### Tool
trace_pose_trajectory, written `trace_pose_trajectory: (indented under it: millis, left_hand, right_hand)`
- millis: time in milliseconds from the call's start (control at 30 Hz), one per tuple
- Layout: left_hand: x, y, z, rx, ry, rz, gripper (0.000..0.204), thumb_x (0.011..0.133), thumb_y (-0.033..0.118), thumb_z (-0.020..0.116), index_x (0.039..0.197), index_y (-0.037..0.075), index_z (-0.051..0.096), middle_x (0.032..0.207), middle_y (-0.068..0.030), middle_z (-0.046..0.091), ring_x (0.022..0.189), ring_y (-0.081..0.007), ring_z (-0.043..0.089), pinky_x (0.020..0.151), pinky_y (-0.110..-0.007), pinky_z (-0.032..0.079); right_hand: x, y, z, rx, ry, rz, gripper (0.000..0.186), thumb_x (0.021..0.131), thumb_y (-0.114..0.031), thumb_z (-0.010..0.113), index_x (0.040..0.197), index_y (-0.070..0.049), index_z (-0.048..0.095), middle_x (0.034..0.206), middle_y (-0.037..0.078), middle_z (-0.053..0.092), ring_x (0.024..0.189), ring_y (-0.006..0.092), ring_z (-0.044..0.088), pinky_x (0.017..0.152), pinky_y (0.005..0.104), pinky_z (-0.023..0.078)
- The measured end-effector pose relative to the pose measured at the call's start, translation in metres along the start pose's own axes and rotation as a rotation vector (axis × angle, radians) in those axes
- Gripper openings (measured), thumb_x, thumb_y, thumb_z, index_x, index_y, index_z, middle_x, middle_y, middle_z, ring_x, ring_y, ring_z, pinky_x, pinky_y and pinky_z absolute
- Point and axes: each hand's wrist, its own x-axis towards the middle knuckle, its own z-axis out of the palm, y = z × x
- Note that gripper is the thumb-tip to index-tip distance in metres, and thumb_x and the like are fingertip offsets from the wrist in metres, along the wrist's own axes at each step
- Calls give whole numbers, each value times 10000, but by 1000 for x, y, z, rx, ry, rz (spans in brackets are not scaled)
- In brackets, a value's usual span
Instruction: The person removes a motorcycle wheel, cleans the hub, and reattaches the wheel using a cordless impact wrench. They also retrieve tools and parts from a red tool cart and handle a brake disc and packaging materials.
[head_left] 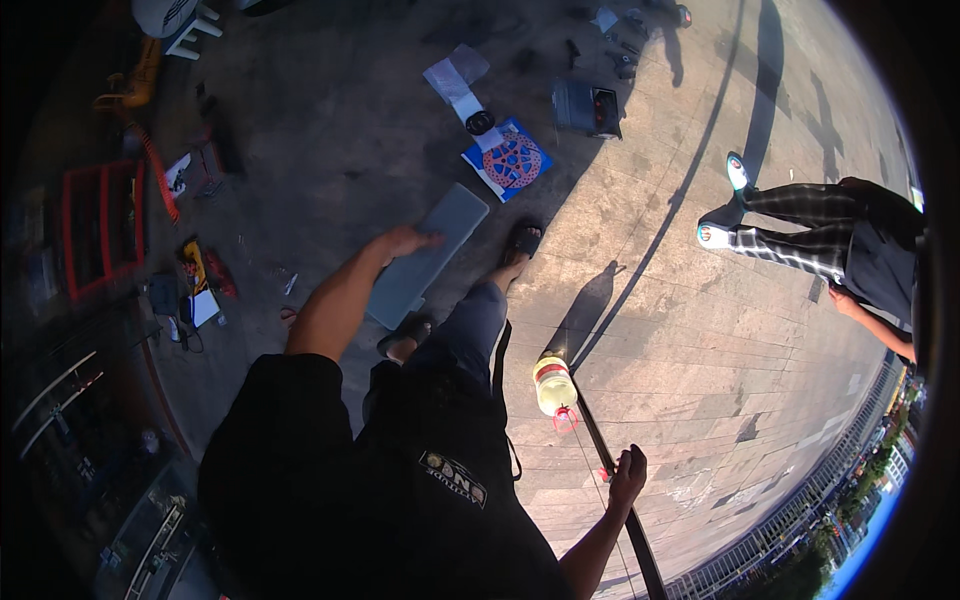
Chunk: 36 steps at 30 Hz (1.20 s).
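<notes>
My left hand [405,241] grips the left long edge of a flat, grey-blue rectangular case [440,250], its fingers lying over the upper face. The case is by my sandalled feet. My right hand [628,475] is out to the right, fingers curled, overlapping a dark upright pole [594,422]. Whether it holds the pole or something else is hidden. By the pole's foot stands a clear jug [553,388] of pale yellowish liquid with a red handle.
Ahead lie a blue sheet with a red brake disc [512,160] and a dark box [588,108]. Tools [195,275] and a red frame [104,230] are at left. Another person [830,240] in checked trousers stands at right.
</notes>
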Motion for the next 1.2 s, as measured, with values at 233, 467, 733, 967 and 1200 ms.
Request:
trace_pose_trajectory:
  millis: [233,467,733,967,1200]
  left_hand:
    - [83,136,76,-64,-36,211,822,663,497,798,1250,-12,531,1115,-170,636,1021,-261,616,905,-356,465]
    - [85,276,235,-246,-251,440,691,685,471,789,1137,-3,567,1060,-161,633,1036,-262,599,913,-362,449]
    - [130,395,357,-355,18,453,661,701,476,750,1106,-10,560,1014,-212,593,985,-325,588,859,-392,453]
    - [182,477,368,-560,-56,475,548,804,390,694,1170,16,533,956,-135,589,827,-223,599,735,-338,490]
    - [221,442,311,-352,453,273,299,773,213,674,1025,63,616,878,-121,639,825,-246,645,727,-373,503]
  right_hand:
    - [150,-119,94,454,-551,223,288,910,-89,547,1183,1,532,1008,81,618,893,152,596,776,269,471]
    - [310,-211,119,641,-617,-3,745,896,-433,558,1424,-26,225,1366,153,372,1214,261,421,1006,388,353]
    - [485,-171,38,472,-559,56,756,855,-570,566,1284,33,408,1204,162,505,1081,246,516,886,365,442]
    - [635,-199,-31,383,-673,-40,820,797,-688,547,1154,47,487,998,93,549,876,153,528,698,292,450]
    - [753,-249,-55,230,-737,-69,764,830,-553,627,1278,30,421,1098,84,541,924,151,535,736,292,470]
